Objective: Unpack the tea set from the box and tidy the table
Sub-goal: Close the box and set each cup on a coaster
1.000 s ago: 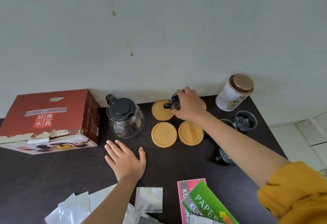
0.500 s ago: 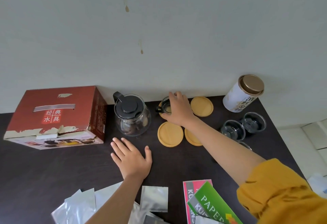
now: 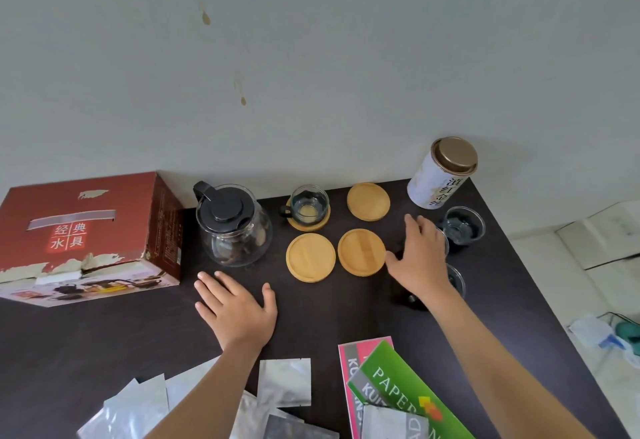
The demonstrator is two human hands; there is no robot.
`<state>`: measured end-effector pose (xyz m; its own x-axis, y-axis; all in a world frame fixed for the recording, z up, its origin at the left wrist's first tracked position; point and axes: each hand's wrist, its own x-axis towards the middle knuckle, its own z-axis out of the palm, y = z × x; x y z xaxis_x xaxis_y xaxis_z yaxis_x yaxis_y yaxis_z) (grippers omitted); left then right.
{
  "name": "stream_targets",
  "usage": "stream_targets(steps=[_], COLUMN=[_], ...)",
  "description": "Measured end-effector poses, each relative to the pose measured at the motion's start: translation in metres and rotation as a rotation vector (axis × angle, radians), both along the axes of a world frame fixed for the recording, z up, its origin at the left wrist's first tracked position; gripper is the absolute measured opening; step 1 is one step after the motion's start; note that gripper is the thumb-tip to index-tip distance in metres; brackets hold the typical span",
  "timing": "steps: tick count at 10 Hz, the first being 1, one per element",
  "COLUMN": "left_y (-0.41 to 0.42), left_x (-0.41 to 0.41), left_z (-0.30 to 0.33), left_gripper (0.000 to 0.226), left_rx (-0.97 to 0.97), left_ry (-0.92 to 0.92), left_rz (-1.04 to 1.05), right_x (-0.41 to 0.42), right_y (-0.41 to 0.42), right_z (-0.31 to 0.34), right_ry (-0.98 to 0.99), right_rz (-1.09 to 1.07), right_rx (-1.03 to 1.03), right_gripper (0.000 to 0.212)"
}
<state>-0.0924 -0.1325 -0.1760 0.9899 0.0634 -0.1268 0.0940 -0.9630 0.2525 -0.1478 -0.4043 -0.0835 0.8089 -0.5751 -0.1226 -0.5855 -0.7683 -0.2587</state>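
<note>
Dark table (image 3: 329, 317): left hand (image 3: 239, 310) lies flat, fingers spread; right hand (image 3: 420, 258) curls over a glass cup (image 3: 443, 241).

Soft, even daylight filled the scene, brightest at the right edge. The pale wall (image 3: 311, 57) read flat and clean. The dark bench (image 3: 86, 341) swallowed shadows, leaving only faint ones under the hands. Foil packets (image 3: 284, 383) caught dull glare. Wide-angle distortion bent the edges; the picture was slightly soft overall.
</note>
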Motion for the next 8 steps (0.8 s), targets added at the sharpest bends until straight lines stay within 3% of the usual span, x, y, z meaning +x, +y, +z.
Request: stream_targets(steps=[2, 4, 8], left_y=[0.0, -0.001, 0.0], left_x=[0.0, 0.0, 0.0], left_z=[0.0, -0.002, -0.003], left_gripper=[0.094, 0.094, 0.094], left_rx=[0.002, -0.001, 0.009], left_ry=[0.003, 0.005, 0.003], left_rz=[0.0, 0.006, 0.004], right_x=[-0.005, -0.003, 0.073], right_y=[-0.038, -0.045, -0.025], right_z=[0.0, 0.001, 0.005], right_ry=[0.166, 0.15, -0.189], right_rz=[-0.062, -0.071, 0.039], right_rx=[-0.025, -0.049, 0.156], right_gripper=[0.09, 0.08, 0.075])
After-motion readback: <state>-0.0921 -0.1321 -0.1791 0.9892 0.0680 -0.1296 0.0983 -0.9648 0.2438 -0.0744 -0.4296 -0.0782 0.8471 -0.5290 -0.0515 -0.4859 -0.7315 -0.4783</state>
